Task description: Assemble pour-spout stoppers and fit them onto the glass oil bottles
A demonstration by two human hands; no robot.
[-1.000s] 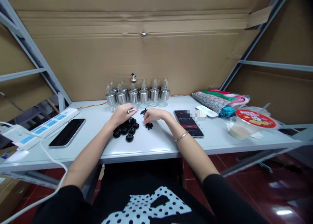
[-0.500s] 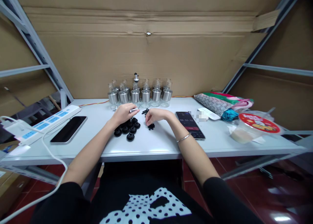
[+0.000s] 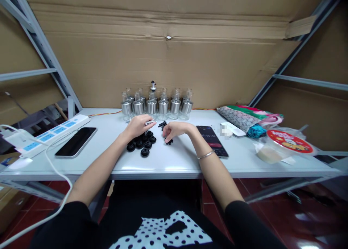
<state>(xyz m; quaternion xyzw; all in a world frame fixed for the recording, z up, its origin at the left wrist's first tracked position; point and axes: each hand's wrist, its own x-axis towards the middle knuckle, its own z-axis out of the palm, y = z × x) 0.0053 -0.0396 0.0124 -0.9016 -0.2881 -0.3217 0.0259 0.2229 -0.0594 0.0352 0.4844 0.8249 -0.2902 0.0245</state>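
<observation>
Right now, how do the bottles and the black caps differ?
The bottles are clear glass with silvery bands, while the black caps are dark all over. The bottles are tall; the black caps are low and squat. The bottles stand upright in rows at the back, whereas the black caps lie in a loose cluster nearer the front, by the left hand. Both rest on the table.
</observation>
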